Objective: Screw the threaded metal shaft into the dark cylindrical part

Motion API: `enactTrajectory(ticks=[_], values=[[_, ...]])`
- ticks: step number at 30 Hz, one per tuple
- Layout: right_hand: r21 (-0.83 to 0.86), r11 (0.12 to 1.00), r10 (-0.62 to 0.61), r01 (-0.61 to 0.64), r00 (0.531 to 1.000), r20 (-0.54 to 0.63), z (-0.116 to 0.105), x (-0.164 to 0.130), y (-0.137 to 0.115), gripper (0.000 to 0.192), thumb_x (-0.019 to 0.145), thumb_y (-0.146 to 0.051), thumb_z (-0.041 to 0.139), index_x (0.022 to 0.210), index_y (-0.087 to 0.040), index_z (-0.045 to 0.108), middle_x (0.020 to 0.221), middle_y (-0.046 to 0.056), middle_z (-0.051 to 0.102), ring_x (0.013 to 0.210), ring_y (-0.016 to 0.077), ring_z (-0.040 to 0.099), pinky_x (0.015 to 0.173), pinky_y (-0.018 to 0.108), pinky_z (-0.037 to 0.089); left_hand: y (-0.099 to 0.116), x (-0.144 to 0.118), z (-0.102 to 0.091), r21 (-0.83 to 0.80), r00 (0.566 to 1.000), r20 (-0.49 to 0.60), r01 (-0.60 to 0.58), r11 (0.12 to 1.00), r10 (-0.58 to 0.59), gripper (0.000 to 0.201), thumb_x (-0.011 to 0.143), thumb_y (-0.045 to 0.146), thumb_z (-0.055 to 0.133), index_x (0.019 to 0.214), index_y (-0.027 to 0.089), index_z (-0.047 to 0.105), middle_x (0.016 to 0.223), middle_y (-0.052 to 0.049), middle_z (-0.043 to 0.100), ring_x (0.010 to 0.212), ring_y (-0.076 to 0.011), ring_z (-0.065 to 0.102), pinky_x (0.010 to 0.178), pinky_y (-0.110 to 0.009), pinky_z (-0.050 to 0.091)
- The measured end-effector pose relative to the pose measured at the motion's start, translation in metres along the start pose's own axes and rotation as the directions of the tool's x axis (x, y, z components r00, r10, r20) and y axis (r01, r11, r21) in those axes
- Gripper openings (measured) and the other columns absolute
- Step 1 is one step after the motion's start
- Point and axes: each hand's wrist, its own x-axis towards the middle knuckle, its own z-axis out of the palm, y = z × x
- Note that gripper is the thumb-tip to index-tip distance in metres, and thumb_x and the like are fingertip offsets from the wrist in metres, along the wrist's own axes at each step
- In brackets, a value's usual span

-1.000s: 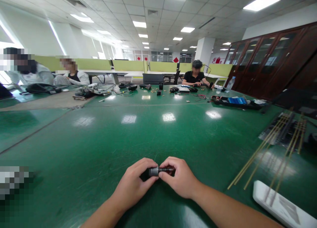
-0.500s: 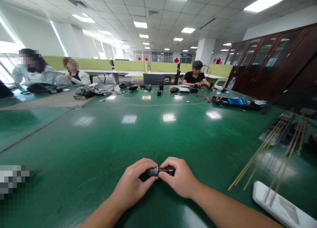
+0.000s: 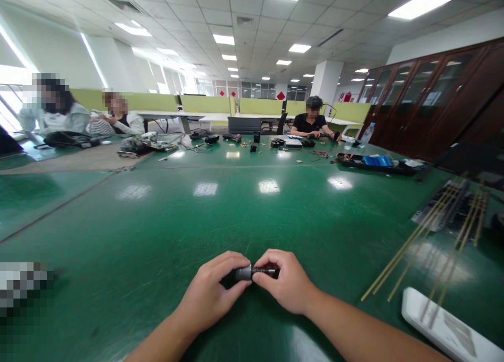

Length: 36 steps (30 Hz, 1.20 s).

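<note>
Low over the green table [image 3: 220, 220], at the front middle, a small grey-black cylinder [image 3: 244, 273] lies level between my two hands. My left hand [image 3: 214, 286] has thumb and fingers closed around its thicker grey body. On the other side, my right hand [image 3: 289, 283] pinches a thin dark ridged shaft [image 3: 269, 271] that lines up with the cylinder. Fingertips of both hands almost meet where the body and shaft come together. Whether the two are one piece I cannot tell, since my fingers hide part of the join.
At right, thin yellowish rods [image 3: 413, 241] stick out above a white tray-like object [image 3: 417, 307]. A black tray with blue packets [image 3: 376, 161] lies farther back, near electronic parts [image 3: 145, 144]. A person in black [image 3: 311, 123] sits across; two people sit at far left.
My hands and the cylinder stay nearly still. At far left, the seated people shift slightly.
</note>
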Motion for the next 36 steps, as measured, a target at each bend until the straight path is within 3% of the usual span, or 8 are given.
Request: enactTrajectory(ticks=[16,36], values=[[0.018,1.000,0.014,-0.014,1.000,0.003,-0.0016,0.0003,0.0017,0.005,0.079,-0.018,0.072,0.084,-0.018,0.074,0.078,0.000,0.068,0.072,0.0146,0.061,0.067,0.026,0.044,-0.0026,-0.0019,0.0010,0.018,1.000,-0.015,-0.025,1.000,0.026,0.028,0.090,0.019,0.068,0.115,0.030,0.063,0.112,-0.001,0.065,0.104,-0.0156,0.062,0.092,-0.029,0.052],[0.044,0.999,0.016,-0.016,1.000,-0.002,-0.0009,-0.0001,0.0024,0.005,0.079,-0.019,0.072,0.083,-0.019,0.074,0.077,0.001,0.068,0.071,0.0152,0.060,0.067,0.026,0.044,-0.0035,-0.0032,-0.0024,0.062,0.997,-0.045,-0.056,0.996,0.059,0.029,0.088,0.019,0.071,0.114,0.029,0.064,0.112,-0.001,0.066,0.104,-0.0158,0.063,0.092,-0.029,0.054]])
